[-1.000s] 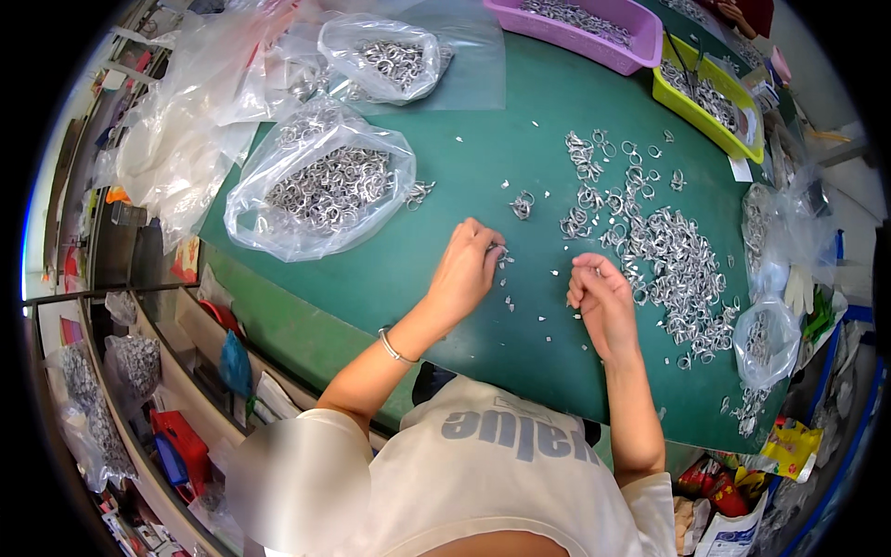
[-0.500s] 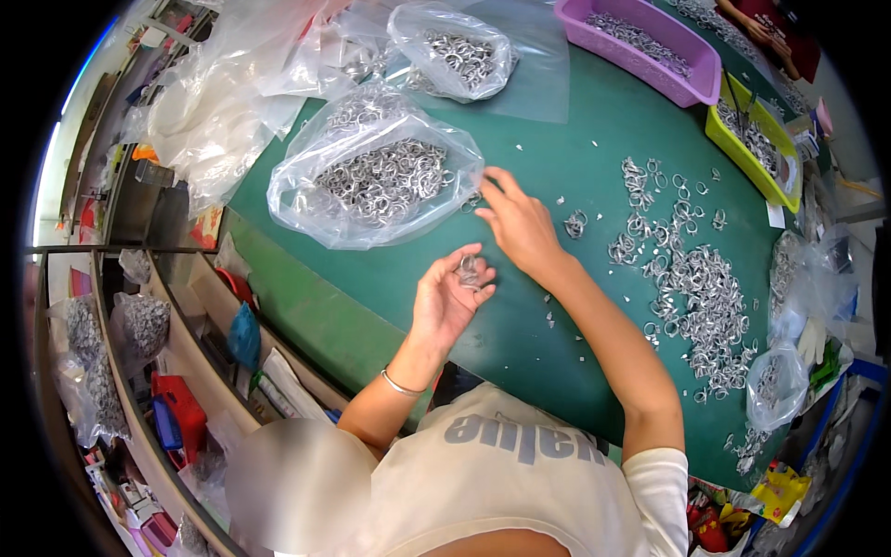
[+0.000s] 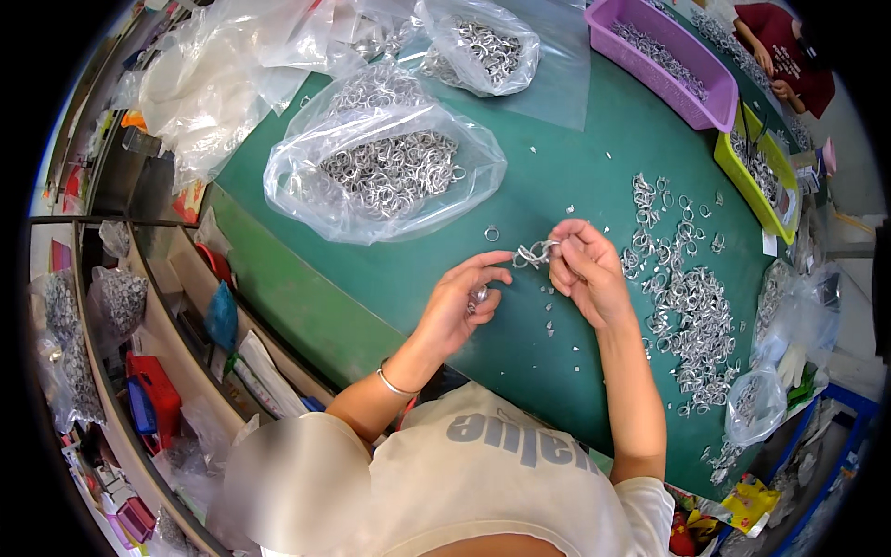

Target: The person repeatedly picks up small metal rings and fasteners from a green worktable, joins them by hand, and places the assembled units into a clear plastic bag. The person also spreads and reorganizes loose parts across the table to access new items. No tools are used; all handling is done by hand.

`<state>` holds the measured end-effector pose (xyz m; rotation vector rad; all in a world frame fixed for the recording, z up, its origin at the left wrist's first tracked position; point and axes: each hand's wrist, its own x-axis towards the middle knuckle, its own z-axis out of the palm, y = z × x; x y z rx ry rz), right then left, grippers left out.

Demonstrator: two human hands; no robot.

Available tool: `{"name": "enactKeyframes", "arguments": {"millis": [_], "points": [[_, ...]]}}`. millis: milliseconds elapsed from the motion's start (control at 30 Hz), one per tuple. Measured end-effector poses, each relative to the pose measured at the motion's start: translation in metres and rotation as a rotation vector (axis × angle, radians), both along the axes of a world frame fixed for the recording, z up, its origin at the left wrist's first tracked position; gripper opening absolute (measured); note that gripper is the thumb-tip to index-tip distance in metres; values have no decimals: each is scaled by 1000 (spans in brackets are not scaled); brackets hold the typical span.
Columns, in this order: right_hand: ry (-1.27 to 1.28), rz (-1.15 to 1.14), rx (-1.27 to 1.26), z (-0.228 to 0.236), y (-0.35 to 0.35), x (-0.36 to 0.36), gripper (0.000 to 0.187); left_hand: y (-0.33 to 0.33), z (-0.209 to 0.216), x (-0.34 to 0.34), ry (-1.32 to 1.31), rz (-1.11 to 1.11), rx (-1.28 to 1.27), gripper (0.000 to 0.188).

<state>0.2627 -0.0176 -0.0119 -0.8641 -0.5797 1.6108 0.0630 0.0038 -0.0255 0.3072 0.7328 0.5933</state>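
Between my two hands hangs a small cluster of silver rings (image 3: 533, 254), pinched by the fingertips of my right hand (image 3: 591, 277). My left hand (image 3: 460, 304) touches the cluster's other side with its forefinger, while its curled fingers hold a few loose silver rings (image 3: 478, 296) against the palm. A single ring (image 3: 492, 234) lies on the green table just beyond my hands. Farther off to the left, an open clear plastic bag (image 3: 297, 190) is filled with many similar rings (image 3: 394, 172). To the right spreads a loose pile of rings (image 3: 701, 320).
Another bag of rings (image 3: 483, 56), a purple basket (image 3: 664, 84) and a lime green basket (image 3: 754, 176) stand at the back. Small metal scraps (image 3: 549, 327) dot the green table (image 3: 408, 269). Shelving (image 3: 195, 343) runs along the left. A co-worker (image 3: 789, 60) is at far right.
My right hand has moved away from the bag's edge, toward me and rightward, and now holds the ring cluster. My left hand has turned and its fingers have curled around the loose rings.
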Motion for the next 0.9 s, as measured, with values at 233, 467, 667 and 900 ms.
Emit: {"name": "enactKeyframes", "arguments": {"millis": [233, 467, 667, 900], "points": [[-155, -61, 78, -4, -20, -5, 20, -9, 10, 17, 192, -28, 399, 26], [-618, -224, 198, 9, -38, -24, 23, -15, 26, 19, 252, 8, 544, 25], [-704, -306, 304, 14, -48, -29, 18, -20, 17, 26, 391, 101, 921, 24], [-736, -369, 354, 10, -55, -28, 25, -27, 31, 24, 374, 16, 792, 16]]}}
